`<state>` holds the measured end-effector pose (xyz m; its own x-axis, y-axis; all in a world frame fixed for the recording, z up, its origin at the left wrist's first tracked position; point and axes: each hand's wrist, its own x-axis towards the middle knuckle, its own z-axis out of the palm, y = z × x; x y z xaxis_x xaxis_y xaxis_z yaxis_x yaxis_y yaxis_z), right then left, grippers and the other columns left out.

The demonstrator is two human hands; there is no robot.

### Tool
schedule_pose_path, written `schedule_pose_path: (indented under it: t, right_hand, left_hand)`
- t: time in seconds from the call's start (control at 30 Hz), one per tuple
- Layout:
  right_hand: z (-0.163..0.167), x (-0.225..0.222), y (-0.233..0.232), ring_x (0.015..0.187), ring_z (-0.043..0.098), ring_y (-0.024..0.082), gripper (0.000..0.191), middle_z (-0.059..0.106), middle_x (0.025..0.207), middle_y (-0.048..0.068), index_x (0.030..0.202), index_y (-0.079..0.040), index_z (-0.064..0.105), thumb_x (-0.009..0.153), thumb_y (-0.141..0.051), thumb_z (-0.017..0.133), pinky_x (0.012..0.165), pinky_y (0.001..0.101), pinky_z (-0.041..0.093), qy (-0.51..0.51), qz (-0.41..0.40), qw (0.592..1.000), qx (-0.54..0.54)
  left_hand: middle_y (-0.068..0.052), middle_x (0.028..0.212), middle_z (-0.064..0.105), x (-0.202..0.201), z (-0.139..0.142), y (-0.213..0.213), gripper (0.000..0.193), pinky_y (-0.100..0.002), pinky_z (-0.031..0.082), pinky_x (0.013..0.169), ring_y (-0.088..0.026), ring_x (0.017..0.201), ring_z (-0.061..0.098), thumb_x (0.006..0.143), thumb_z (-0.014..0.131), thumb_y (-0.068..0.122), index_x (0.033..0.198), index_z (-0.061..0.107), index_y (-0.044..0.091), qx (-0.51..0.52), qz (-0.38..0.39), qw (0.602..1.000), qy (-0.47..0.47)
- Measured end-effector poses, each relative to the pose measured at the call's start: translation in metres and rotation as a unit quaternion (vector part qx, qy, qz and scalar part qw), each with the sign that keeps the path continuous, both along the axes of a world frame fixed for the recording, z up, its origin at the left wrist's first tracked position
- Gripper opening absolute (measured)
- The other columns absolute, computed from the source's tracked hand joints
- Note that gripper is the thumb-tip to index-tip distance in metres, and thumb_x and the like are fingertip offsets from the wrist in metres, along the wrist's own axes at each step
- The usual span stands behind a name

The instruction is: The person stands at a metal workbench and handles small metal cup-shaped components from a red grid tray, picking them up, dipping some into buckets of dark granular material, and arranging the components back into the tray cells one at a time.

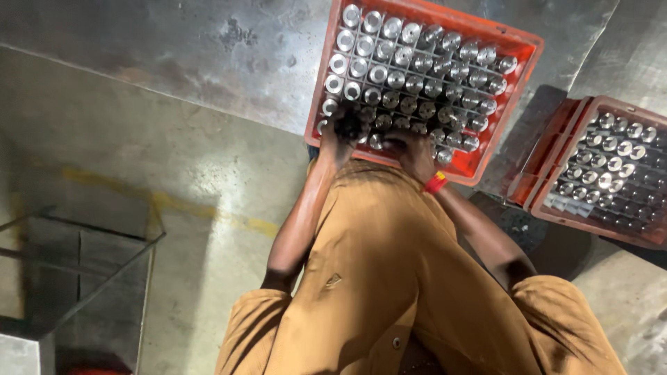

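step: both hands at near edge of red crate [517,83] of metal cylinders [410,69] | left hand [340,135] grip: cannot tell | right hand [413,149] grip: cannot tell | next: firm hold on cylinders beneath fingers

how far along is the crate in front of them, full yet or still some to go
Nearly every slot of the orange crate already holds a shiny metal cylinder. In hand: the left hand and right hand are both at the crate's near rows, but whether they grip a piece is hidden. The slots under the hands cannot be checked. A second crate to the right also looks loaded.
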<state>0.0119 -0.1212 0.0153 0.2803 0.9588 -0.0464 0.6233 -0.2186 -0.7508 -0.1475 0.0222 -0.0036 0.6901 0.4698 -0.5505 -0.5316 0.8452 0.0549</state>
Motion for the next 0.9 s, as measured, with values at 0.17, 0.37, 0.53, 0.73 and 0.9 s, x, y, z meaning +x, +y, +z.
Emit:
schedule_pose_path:
  t: [0.17,0.37,0.53,0.73,0.9]
  right_hand:
    - [-0.005,-0.010,0.005,0.083,0.070,0.035,0.015,0.075,0.094,0.013,0.096,-0.010,0.078,0.085,-0.019,0.080,0.072,0.0441,0.055,-0.062,0.044,0.997,0.011]
    - [-0.002,-0.017,0.021,0.084,0.072,0.034,0.017,0.075,0.093,0.014,0.098,-0.010,0.078,0.083,-0.016,0.080,0.073,0.0442,0.056,-0.073,-0.027,0.996,-0.049]
    - [0.006,0.001,0.022,0.090,0.072,0.020,0.026,0.075,0.104,0.012,0.121,-0.001,0.069,0.097,-0.010,0.074,0.079,0.0325,0.056,0.161,-0.060,0.981,0.085]
    - [0.007,0.011,0.022,0.075,0.060,0.012,0.027,0.070,0.089,0.007,0.121,-0.003,0.076,0.096,-0.014,0.078,0.066,0.0305,0.048,0.355,-0.097,0.928,-0.055]
    - [-0.001,0.014,0.019,0.083,0.070,0.026,0.021,0.074,0.099,0.015,0.105,-0.001,0.074,0.093,-0.016,0.081,0.072,0.0364,0.054,0.047,-0.112,0.988,0.099]
  left_hand:
    - [-0.008,0.085,0.068,-0.004,0.007,0.000,0.019,-0.029,0.046,0.058,-0.018,0.069,0.060,0.103,0.058,0.023,0.108,0.065,0.006,-0.012,-0.020,1.000,0.007]
    - [0.001,0.074,0.057,-0.006,0.025,0.000,0.031,-0.022,0.032,0.043,-0.007,0.050,0.044,0.104,0.058,0.026,0.126,0.065,0.005,0.142,-0.101,0.982,0.073]
    - [0.002,0.073,0.058,0.003,0.029,-0.001,0.041,-0.023,0.034,0.042,-0.007,0.050,0.047,0.101,0.060,0.021,0.141,0.053,0.015,0.283,-0.239,0.920,0.130]
    - [0.001,0.070,0.055,0.015,0.024,-0.008,0.025,-0.023,0.032,0.040,-0.007,0.048,0.046,0.104,0.062,0.031,0.119,0.063,0.012,0.252,-0.327,0.905,0.104]
    - [-0.003,0.070,0.060,0.010,0.023,-0.004,0.026,-0.029,0.039,0.044,-0.016,0.051,0.055,0.103,0.055,0.035,0.095,0.064,0.012,0.106,-0.158,0.965,0.179]
